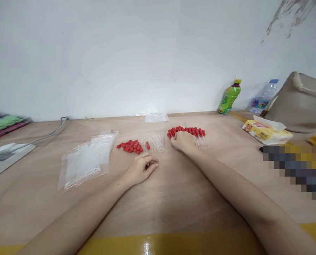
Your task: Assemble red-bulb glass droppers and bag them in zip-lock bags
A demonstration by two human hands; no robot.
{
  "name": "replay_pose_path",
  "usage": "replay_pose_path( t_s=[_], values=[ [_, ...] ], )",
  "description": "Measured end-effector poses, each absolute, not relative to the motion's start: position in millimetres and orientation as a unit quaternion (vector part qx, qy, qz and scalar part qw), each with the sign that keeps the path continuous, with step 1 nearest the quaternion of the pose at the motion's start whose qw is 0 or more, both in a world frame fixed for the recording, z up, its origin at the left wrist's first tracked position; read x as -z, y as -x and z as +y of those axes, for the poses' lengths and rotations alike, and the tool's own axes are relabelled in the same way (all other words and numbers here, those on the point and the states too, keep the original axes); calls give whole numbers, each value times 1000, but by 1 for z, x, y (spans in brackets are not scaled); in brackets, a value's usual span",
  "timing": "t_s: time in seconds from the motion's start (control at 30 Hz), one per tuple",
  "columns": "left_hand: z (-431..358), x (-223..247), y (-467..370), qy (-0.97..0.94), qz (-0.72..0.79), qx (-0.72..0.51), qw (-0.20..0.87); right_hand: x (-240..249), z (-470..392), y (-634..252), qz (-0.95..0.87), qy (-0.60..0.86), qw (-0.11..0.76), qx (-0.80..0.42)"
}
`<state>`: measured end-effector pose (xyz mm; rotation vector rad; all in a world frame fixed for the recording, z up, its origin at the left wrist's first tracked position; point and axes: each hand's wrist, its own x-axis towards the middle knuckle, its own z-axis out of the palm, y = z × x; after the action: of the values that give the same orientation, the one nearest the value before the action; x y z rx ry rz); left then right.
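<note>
My right hand is closed at the left end of a row of glass droppers with red rubber bulbs. Its fingertips pinch the leftmost dropper, whose tube they mostly hide. Resting on the table, my left hand has loosely bent fingers, the thumb apart and nothing visible in it. Just beyond it lies a heap of loose red rubber bulbs. Clear glass tubes lie side by side between the heap and the row, with one red bulb among them.
Clear zip bags overlap on the left, and another bag lies by the wall. At right stand a green bottle, a water bottle, a tissue pack and a beige bag. A grey cable crosses the left side.
</note>
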<state>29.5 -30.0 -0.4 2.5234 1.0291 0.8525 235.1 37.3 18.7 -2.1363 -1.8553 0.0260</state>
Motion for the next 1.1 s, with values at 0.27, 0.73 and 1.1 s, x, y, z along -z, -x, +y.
replay_pose_path(
  t_s=[0.27, 0.73, 1.1],
  values=[
    [-30, 0, -29, -872, 359, -299, 146, -20, 29, -237, -670, 726, 153, -14],
    [-13, -21, -25, -782, 538, -252, -191, -35, 42, -193, -681, 714, 131, -93],
    [15, -23, -42, -766, 585, -204, -172, -38, 52, -182, -680, 715, 115, -116]
  ],
)
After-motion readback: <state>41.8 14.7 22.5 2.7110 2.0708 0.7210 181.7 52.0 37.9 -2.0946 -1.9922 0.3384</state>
